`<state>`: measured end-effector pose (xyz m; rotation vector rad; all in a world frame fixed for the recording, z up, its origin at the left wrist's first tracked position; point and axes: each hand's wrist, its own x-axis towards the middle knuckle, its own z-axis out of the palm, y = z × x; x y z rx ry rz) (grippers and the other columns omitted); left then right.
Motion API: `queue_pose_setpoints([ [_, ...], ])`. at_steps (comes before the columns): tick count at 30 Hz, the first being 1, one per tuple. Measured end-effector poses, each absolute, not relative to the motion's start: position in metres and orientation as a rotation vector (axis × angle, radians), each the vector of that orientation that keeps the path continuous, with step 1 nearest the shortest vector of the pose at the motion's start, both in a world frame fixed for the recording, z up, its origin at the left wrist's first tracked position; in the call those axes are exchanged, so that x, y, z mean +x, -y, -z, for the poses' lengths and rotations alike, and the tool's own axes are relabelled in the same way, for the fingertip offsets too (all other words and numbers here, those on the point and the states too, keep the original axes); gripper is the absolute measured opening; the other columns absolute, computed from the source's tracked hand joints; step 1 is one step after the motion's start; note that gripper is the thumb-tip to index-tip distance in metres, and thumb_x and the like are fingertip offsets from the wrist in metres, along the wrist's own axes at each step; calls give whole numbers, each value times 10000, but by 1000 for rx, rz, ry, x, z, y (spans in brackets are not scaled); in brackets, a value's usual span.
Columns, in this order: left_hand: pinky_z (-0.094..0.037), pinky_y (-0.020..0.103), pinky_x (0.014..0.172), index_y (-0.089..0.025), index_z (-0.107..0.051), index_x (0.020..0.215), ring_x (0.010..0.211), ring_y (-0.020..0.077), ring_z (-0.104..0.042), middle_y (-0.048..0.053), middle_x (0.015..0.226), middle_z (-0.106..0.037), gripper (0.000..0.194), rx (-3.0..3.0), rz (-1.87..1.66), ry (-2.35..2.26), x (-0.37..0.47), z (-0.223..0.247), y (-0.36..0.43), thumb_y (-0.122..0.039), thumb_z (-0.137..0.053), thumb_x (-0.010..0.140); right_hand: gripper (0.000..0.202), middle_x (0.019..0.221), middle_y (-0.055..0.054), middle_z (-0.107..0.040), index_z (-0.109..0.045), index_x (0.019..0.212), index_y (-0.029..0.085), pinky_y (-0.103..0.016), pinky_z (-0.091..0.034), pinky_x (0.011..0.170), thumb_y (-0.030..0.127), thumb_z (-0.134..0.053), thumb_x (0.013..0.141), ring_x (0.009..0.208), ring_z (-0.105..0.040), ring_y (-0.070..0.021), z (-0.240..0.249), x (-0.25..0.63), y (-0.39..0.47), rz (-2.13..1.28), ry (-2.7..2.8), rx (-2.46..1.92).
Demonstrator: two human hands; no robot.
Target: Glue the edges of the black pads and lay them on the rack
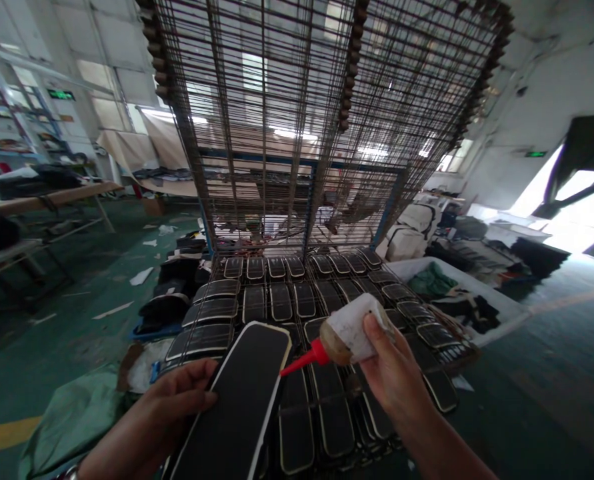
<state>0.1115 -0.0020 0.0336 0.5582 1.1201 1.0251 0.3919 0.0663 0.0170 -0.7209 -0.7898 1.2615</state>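
My left hand (179, 400) grips the left edge of a long black panel (241, 393) with rounded corners and a pale rim. The panel is tilted, and its near end runs out of the bottom of the view. In my right hand (389, 363) is a white glue bottle (354, 330), stained brownish near its neck. Its red nozzle (301, 361) points left, with the tip at the panel's right edge. A yellowish line shows along the panel's upper right rim. Beneath both hands, several similar black panels (297, 427) with pale rims lie in rows on a wire rack.
Hinged wire rack layers (277, 133) stand raised behind the rows of panels. A white bin (507, 317) with dark and green cloth is at the right. A green sack (77, 413) lies on the floor at left, near stacked black items (164, 307). A worktable (67, 197) stands farther left.
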Motion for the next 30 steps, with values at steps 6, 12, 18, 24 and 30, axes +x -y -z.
queue_pose_setpoints([
  [6, -585, 342, 572, -170, -691, 827, 612, 230, -703, 37, 728, -730, 271, 525, -1020, -1130, 108, -32, -1, -77, -815, 605, 377, 882, -61, -694, -700, 1031, 203, -427, -548, 823, 457, -809, 775, 836, -648, -258, -12, 386, -54, -1279, 837, -754],
  [12, -581, 336, 637, -159, -648, 804, 653, 215, -704, 53, 748, -729, 153, 546, -1006, -1096, 103, -24, -6, -87, -729, 695, 336, 970, -82, -716, -691, 1057, 231, -431, -539, 842, 438, -783, 808, 932, -653, -285, -11, 378, -40, -1323, 906, -712],
  [18, -576, 321, 611, -158, -622, 793, 601, 184, -680, 55, 726, -720, 128, 547, -1011, -1117, 101, -22, -10, -72, -675, 716, 305, 1004, -99, -723, -684, 1091, 244, -410, -538, 835, 405, -756, 842, 963, -654, -290, -8, 373, -28, -1367, 972, -678],
  [24, -574, 287, 569, -158, -613, 782, 559, 161, -660, 27, 659, -691, 133, 522, -1056, -1164, 98, -21, -14, -55, -662, 714, 347, 1003, -105, -727, -660, 1139, 258, -394, -551, 790, 401, -758, 839, 928, -668, -287, -4, 370, -20, -1413, 1012, -643],
  [30, -573, 287, 532, -174, -597, 765, 576, 187, -687, 24, 660, -692, 161, 499, -1158, -1218, 92, -15, -15, -40, -663, 702, 393, 979, -112, -726, -652, 1151, 257, -419, -548, 775, 405, -784, 811, 894, -674, -303, 0, 367, -12, -1424, 1004, -666],
])
